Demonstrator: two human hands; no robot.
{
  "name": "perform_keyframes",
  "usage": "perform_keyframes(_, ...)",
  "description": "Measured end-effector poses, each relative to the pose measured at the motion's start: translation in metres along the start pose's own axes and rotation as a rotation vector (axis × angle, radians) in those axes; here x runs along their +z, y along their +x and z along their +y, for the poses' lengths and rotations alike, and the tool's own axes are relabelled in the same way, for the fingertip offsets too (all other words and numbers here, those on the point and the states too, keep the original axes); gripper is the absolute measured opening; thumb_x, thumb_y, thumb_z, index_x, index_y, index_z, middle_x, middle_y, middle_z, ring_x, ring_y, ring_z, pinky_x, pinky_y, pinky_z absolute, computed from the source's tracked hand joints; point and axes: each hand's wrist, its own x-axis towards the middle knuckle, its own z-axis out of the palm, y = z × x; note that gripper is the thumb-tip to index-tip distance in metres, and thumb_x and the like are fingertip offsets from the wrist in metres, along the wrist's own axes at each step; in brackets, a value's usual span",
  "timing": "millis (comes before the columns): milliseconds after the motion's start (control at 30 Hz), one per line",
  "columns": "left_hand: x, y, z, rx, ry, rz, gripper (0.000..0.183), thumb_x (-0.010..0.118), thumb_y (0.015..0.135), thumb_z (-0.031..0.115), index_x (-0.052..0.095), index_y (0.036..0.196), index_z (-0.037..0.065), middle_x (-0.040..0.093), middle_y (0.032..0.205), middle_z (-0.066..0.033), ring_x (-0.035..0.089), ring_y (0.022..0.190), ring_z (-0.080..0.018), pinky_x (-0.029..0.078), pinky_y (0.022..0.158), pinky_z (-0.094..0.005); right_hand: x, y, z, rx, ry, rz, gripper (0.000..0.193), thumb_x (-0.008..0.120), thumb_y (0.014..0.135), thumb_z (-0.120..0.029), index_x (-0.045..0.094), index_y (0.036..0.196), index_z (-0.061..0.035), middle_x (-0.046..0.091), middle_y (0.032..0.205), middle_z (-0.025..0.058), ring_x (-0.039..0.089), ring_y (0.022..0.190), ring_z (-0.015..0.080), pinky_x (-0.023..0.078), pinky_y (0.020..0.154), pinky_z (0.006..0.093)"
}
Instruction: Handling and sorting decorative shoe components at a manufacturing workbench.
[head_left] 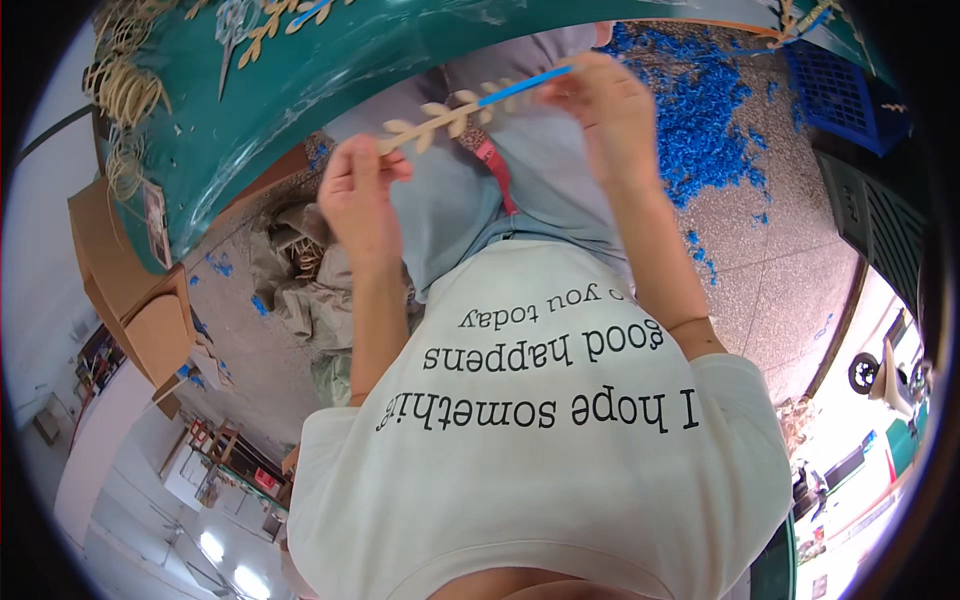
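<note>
1. Leafy sprig point(437, 122), straw-coloured, one: is hanging between both hands over the lap, just off the edge of the green-covered bench point(290, 95).
2. Left hand point(362, 205): its grip is pinching the sprig's left end, thumb against fingers.
3. Right hand point(615, 110): its grip is pinching the outer end of a blue strip point(524, 86); blur is hiding the exact finger contact.
4. Condition, done: pale leaves are lining the stem; blue is showing along its right stretch, whether wrapped or merely lying along being unclear.
5. Condition, left: the left stretch is showing no blue, so the piece is seemingly standing part-finished.
6. Also on the bench: scissors point(232, 30) and another sprig point(262, 30) are lying near the far edge.
7. Floor: blue shreds point(690, 130) are lying scattered.
</note>
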Motion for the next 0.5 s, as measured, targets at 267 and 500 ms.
perform_keyframes(267, -0.040, 0.029, 0.031, -0.098, -0.114, -0.094, 0.021, 0.045, 0.094, 0.021, 0.050, 0.088, 0.002, 0.048, 0.079, -0.0022, 0.044, 0.065, -0.0068, 0.040, 0.056, -0.0173, -0.214, 0.060, -0.093, -0.188, 0.259, 0.558, 0.019, 0.050, 0.079, -0.009, 0.048, 0.088, 0.0081, 0.056, 0.102, 0.0221, 0.056, 0.101, 0.0326, 0.046, 0.092, 0.0460)
perform_keyframes(500, -0.109, 0.055, 0.052, -0.002, -0.381, -0.404, 0.023, 0.045, 0.093, 0.027, 0.050, 0.091, 0.005, 0.052, 0.095, -0.0059, 0.051, 0.078, -0.0140, 0.047, 0.074, -0.0265, -0.496, 0.069, -0.131, -0.315, 0.474, -0.163, 0.013, 0.050, 0.076, -0.008, 0.047, 0.081, 0.0040, 0.058, 0.086, 0.0188, 0.059, 0.067, 0.0231, 0.048, 0.052, 0.0297)
